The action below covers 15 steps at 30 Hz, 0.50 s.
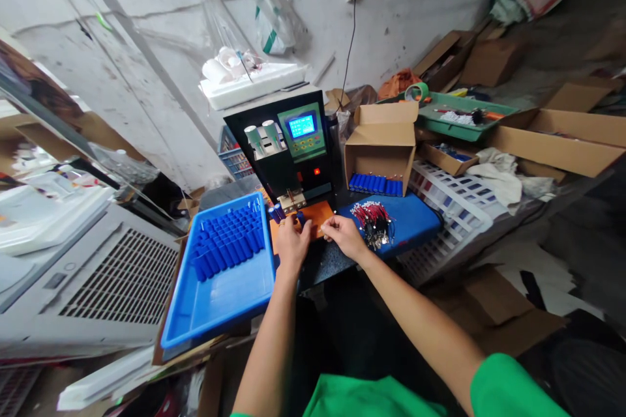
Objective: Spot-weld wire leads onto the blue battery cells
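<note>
My left hand and my right hand rest side by side on an orange plate in front of a black machine with a small blue screen. Both hands are curled. The left hand's fingers close on a small blue cylinder cell under the machine's metal tips. The right hand pinches at the plate's front edge; what it holds is too small to make out. A bundle of red and black wires lies just right of the right hand on a blue mat.
A blue tray with several upright blue cells stands at the left. Behind the mat an open cardboard box has a row of blue cells before it. White crates, a green tray and more boxes lie right; a grey appliance left.
</note>
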Tool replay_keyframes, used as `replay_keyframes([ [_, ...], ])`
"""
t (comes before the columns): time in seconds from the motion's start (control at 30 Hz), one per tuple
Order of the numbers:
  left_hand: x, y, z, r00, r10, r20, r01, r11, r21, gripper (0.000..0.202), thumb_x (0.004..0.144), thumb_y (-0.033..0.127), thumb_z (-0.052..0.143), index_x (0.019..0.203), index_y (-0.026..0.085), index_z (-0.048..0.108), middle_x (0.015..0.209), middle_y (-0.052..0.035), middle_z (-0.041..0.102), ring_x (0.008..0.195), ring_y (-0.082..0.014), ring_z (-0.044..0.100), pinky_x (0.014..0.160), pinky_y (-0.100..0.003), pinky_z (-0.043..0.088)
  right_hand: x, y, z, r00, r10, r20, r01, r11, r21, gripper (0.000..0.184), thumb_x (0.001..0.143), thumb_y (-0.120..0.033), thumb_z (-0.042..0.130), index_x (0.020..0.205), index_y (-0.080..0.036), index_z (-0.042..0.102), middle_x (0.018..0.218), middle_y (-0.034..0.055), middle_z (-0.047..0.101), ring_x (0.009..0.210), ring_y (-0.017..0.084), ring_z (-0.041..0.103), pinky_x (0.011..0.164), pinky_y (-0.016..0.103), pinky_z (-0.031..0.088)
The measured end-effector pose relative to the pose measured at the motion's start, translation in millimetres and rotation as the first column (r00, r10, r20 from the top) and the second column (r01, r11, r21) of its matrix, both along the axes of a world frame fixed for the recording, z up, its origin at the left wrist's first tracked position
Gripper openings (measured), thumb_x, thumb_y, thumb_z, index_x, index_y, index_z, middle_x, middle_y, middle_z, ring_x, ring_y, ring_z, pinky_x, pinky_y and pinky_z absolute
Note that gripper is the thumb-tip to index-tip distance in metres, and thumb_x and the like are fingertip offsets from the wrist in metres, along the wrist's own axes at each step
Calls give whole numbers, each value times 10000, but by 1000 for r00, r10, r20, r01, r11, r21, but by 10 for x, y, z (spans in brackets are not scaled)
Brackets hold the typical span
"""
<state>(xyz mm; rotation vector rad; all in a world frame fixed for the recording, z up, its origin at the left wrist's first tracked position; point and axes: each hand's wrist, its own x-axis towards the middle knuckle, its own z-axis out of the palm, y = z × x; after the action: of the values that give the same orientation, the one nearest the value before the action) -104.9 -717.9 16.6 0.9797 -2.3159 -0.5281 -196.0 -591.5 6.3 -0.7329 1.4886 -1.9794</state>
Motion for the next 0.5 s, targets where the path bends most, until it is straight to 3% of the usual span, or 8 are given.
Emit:
replay_keyframes([
  [0.2, -24, -69, -136, 980, -92, -176, 134, 961, 242, 385, 879, 411, 543, 1170, 176, 638, 924, -53, 724, 761, -171, 647, 735, -285, 491, -185, -319, 57, 998, -60, 8, 60, 998, -5, 288, 695, -446, 704, 723, -182, 593, 642, -13, 591, 603, 131, 552, 599, 261, 464],
  [0.5, -11, -56, -136, 967, -88, -238, 154, 950, 273, 371, 893, 379, 534, 1185, 183, 656, 941, -45, 734, 751, -162, 641, 720, -273, 487, -219, -759, -20, 998, -59, -36, 59, 998, 4, 191, 714, -372, 633, 689, -183, 628, 663, 10, 637, 639, 152, 576, 621, 263, 463],
])
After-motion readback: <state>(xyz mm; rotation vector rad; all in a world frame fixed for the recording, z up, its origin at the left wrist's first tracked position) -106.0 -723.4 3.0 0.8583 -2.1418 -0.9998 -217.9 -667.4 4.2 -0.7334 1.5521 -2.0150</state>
